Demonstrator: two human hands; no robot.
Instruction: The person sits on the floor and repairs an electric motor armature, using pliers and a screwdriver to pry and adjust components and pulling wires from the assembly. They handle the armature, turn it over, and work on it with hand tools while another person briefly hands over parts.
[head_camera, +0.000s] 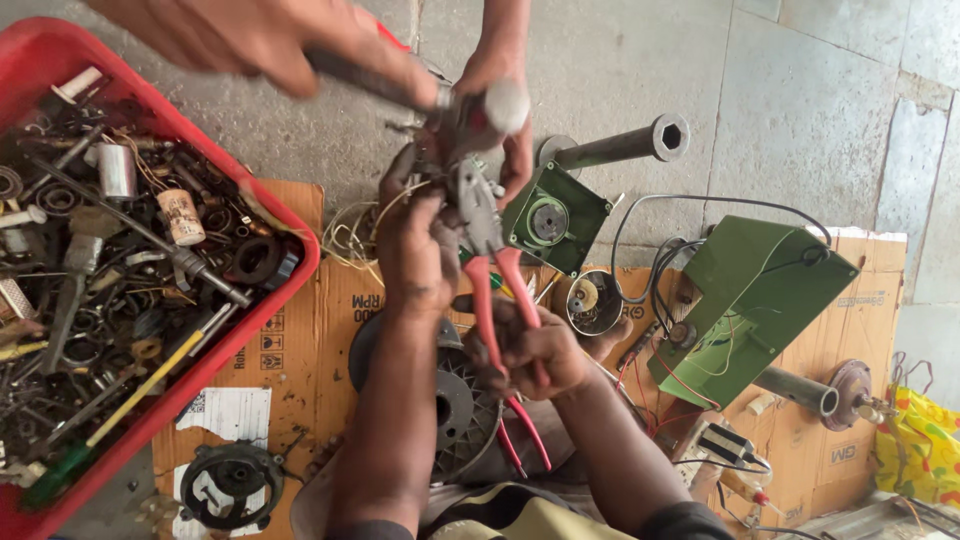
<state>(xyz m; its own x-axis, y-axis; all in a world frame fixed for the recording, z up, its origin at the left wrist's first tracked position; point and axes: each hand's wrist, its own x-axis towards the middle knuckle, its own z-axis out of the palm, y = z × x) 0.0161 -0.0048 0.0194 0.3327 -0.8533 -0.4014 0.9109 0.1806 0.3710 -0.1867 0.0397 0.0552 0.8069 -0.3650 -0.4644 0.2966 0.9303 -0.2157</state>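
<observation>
The right hand (535, 350) is clamped around the red handles of a pair of pliers (490, 250), whose steel nose bites a small metal part (455, 150) at twelve o'clock from that hand. The left hand (415, 245) is wrapped shut around the lower side of the same part, just at nine o'clock from the plier joint, with thin pale wires (350, 235) trailing off towards nine o'clock. A co-worker's hands come in from the top: one (505, 110) cups the part at one o'clock, the other (260, 40) swings a blurred hammer (440, 100) with its head right at the part. To do this well, I judge the pliers should squeeze steadily and stay in line with the blow, both wrists braced, fingers clear of the hammer's path. Below, at six o'clock, lies a ribbed fan rotor (460, 410) on the cardboard (330, 300). A red tray (250, 330) of scrap parts sits at nine o'clock, a green housing (750, 300) at three o'clock.
</observation>
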